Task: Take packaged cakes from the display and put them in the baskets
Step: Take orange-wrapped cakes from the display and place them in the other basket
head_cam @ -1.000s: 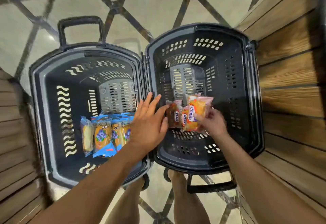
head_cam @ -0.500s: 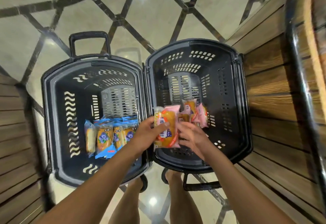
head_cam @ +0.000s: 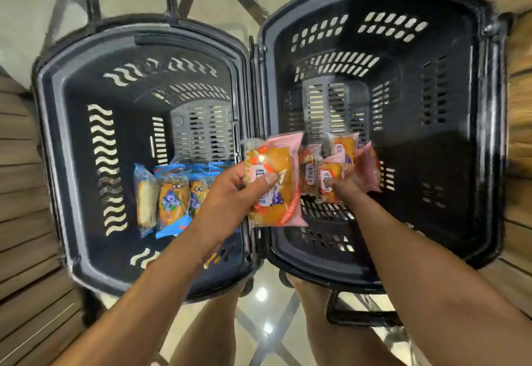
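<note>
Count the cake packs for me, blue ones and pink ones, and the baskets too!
Blue packs: 3 showing, in the left basket; the left hand may hide more.
Pink packs: about 5, 1 in the left hand, about 4 bunched at the right hand.
Baskets: 2, with the right basket.
Total: about 10.

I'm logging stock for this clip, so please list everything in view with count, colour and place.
left basket: one, dark grey, on the floor
right basket: one, black, right beside it
blue-wrapped cakes: at least three, blue and orange, on the left basket's bottom
single pink pack: one, pink and orange, over the baskets' adjoining rims
pink pack bundle: several, pink and orange, inside the right basket
floor: pale with dark lines
wooden panels: brown, both sides
legs: two, below the baskets
left hand: grips the single pink pack
right hand: holds the pink pack bundle
</note>
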A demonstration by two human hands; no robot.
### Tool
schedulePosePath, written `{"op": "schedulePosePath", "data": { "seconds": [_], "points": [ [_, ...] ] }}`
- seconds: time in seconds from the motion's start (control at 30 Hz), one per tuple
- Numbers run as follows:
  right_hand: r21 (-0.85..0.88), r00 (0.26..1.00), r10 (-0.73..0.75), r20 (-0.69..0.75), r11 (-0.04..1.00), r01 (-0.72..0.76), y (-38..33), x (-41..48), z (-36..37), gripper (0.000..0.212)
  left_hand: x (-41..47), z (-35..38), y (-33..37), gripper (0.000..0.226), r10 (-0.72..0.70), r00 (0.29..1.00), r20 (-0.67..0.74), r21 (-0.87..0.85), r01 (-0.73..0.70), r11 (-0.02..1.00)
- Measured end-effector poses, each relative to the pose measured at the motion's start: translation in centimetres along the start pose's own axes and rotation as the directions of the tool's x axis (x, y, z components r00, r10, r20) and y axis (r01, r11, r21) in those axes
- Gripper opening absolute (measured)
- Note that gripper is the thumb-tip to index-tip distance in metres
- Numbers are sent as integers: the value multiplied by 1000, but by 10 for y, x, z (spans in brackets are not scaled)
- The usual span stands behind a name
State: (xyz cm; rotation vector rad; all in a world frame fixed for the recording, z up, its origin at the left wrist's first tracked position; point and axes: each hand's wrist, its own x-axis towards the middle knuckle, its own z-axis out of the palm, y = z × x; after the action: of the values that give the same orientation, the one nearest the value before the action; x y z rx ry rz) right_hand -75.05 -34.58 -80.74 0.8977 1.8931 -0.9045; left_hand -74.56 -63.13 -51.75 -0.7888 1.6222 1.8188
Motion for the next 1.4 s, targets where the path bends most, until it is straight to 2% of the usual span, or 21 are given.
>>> {"op": "schedulePosePath", "data": {
  "seconds": [0.07,0.13,0.23,0.27,0.4,0.53,0.67,0.8,0.97,1.07,1.2,1.27,1.4],
  "points": [
    [-8,997,65,-44,998,-65,-18,-16,3,98,0,0,-2,32,2,1000,4,-17,-1,1000],
    [23,988,136,-73,991,-134,-17,-8,6,94,1,0,-2,29,-8,1000,-13,-36,8,999],
    [37,991,122,-45,992,-121,-11,-3,6,110,0,1,-2,27,-22,1000,-4,-44,22,999],
    [36,993,107,-42,994,-105,-13,-10,5,108,0,1,-1,27,-28,1000,-2,-43,27,999],
    [66,998,36,-42,997,-33,-48,-80,-15,65,-7,3,3,26,-57,998,-23,-54,56,997],
    [218,998,-57,-23,974,60,-84,-147,-45,31,-28,7,17,26,-114,992,-50,-41,112,993],
    [257,987,-153,-45,953,160,-118,-227,-76,39,-71,20,57,15,-156,982,-103,-85,147,985],
    [423,973,-230,8,883,205,-154,-317,-116,32,-131,35,114,22,-156,983,-99,-129,143,981],
    [528,931,-365,22,795,299,-197,-433,-163,31,-204,36,186,37,-34,992,-124,-88,24,996],
    [538,915,-402,22,776,328,-216,-498,-185,36,-245,26,225,36,52,994,-94,-64,-58,996],
    [556,893,-448,-36,734,390,-220,-582,-201,39,-293,4,268,29,161,986,-32,70,-159,985],
    [635,890,-451,-66,669,386,-216,-626,-202,41,-317,-4,287,23,218,976,7,132,-217,967],
    [799,888,-430,-165,469,376,-195,-702,-192,38,-358,-14,309,23,319,938,134,196,-340,920]
  ]
}}
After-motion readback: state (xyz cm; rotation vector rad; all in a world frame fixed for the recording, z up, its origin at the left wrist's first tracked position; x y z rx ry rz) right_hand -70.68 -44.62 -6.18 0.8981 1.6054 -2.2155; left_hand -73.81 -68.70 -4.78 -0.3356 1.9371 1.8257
